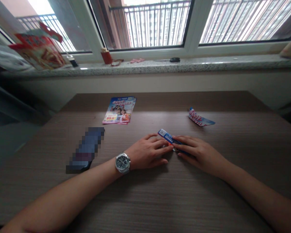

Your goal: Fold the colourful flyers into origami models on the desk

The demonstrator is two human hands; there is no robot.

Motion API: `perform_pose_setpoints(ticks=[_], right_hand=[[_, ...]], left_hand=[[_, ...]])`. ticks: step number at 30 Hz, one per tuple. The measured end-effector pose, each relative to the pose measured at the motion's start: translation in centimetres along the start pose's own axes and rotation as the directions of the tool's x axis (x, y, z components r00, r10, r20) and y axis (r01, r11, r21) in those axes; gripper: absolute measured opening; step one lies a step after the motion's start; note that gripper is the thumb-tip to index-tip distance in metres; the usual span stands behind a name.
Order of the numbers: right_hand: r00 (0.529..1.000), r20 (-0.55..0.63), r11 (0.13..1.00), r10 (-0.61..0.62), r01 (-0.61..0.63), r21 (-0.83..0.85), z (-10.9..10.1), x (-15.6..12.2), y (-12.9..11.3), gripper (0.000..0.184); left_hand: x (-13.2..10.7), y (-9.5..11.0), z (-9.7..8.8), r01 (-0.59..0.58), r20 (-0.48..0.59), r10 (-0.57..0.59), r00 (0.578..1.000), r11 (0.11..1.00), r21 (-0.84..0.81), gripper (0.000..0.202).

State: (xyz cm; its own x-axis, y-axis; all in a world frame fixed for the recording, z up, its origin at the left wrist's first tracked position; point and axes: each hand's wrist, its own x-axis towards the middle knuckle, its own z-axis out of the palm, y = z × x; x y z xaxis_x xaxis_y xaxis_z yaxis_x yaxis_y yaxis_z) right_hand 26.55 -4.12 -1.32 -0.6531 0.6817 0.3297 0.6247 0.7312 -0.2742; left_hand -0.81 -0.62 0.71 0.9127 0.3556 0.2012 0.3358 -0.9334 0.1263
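Blue printed paper, folded into a narrow strip [168, 138], is pinned flat near the middle of the wooden table [160, 200] by two bare hands. The left hand [147, 152], with a wristwatch [122, 162] worn above it, is laid palm down, fingers stretched out and close together, their tips pressed on the strip's near end. The right hand [196, 152] is likewise flattened, its fingers laid along and over the strip's other end; nothing is pinched or lifted, and whether the thumb is tucked beneath cannot be told.

The risk, as judged from this hold, is a skewed crease: the tabletop looks smooth, and uneven pressure from the two sets of fingertips could let the strip slide or spring open, since its far tip is left uncovered.

A blurred dark object [86, 150] is seen towards the table's left edge. A small stack of colourful leaflets [120, 110] is set near the far edge, left of centre, and another folded piece [200, 118] lies towards the far right corner, well apart from the hands. On the stone windowsill [208, 64] beyond, a red packet [40, 48], a red cup [106, 55] and scissors [172, 60] are visible.
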Motion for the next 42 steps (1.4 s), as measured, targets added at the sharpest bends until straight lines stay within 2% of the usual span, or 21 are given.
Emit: perform_pose_setpoints(ticks=[8, 16, 21, 28, 36, 42], right_hand=[[1.0, -0.019, 1.0, 0.0, 0.0, 0.011, -0.1, 0.0, -0.2, 0.038], [1.0, -0.003, 0.999, -0.011, 0.011, 0.048, -0.7, 0.0, -0.9, 0.035], [1.0, 0.004, 0.998, -0.026, 0.026, 0.054, -0.8, -0.1, -0.9, 0.036], [0.998, -0.056, 0.999, 0.024, -0.023, 0.03, -0.6, 0.2, -0.5, 0.04], [1.0, 0.022, 1.0, 0.007, -0.007, 0.012, 0.3, 0.0, 0.2, 0.042], [0.999, 0.043, 1.0, 0.021, -0.021, -0.002, 0.3, 0.1, 0.0, 0.039]], left_hand=[[-0.3, 0.0, 0.4, 0.042, 0.027, -0.042, 0.999, 0.999, 0.011, 0.055], [-0.2, -0.2, 0.5, 0.039, -0.008, -0.039, 0.999, 0.999, -0.035, 0.056], [-0.3, -0.3, 0.4, 0.001, 0.004, -0.001, 1.0, 0.999, -0.05, 0.054], [-0.1, 0.1, 0.2, -0.101, -0.001, 0.101, 0.995, 0.991, -0.088, 0.053], [-0.1, 0.2, 0.4, -0.11, -0.01, 0.11, 0.994, 0.991, -0.079, 0.052], [0.0, 0.3, 0.4, -0.093, -0.003, 0.093, 0.996, 0.994, -0.052, 0.051]])
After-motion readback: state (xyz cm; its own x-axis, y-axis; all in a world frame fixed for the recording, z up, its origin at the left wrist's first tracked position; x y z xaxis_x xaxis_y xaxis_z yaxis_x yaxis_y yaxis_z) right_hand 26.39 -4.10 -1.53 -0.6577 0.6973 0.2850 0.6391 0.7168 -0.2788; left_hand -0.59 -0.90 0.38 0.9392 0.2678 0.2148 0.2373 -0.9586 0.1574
